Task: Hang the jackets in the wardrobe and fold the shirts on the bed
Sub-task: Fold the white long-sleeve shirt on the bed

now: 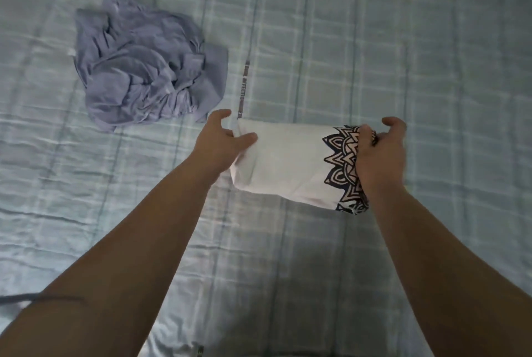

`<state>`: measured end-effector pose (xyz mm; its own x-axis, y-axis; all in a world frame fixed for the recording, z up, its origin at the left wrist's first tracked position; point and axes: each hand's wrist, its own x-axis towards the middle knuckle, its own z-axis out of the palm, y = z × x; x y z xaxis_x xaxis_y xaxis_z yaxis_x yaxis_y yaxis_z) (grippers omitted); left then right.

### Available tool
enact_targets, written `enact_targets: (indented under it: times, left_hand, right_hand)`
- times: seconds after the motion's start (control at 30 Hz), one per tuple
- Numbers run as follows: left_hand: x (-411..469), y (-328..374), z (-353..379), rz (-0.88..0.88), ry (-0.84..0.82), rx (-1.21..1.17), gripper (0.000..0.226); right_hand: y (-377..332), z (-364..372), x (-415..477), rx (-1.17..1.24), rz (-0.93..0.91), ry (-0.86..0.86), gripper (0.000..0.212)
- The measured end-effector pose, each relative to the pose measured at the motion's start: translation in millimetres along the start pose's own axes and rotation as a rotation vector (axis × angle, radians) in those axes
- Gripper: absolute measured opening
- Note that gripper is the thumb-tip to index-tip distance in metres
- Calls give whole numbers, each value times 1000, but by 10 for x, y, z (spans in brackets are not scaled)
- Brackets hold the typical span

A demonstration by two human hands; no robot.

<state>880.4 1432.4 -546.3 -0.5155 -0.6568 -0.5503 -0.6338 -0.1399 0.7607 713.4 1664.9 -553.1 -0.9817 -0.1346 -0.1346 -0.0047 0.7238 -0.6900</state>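
Note:
A white shirt (285, 164) with a dark mandala print lies folded into a compact bundle on the bed. My left hand (223, 140) pinches its left end between thumb and fingers. At the printed right end, my right hand (380, 155) grips the fabric with curled fingers. A crumpled lavender-blue shirt (144, 69) lies in a heap on the bed to the upper left, apart from both hands.
The bed is covered by a pale green checked sheet (403, 54) that fills the whole view. A dark strip of fabric (28, 297) shows at the lower left edge.

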Motion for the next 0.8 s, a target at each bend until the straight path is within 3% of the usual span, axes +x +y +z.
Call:
enact_targets:
  times: [0.33,0.47,0.67,0.8]
  left_hand:
    - [570,51,383,113,171,22,34]
    - [512,-177,471,252,148,153,35]
    - [310,-114,403,337,266,363,47]
    - [127,187,445,692,265,667,49]
  right_hand:
    - [27,373,502,-121,49,43,30]
    - [154,473,509,-176,-5,30,18]
    - [85,273,476,-197,-71,-5,26]
    - [-92,50,268,-323,-410,36,41]
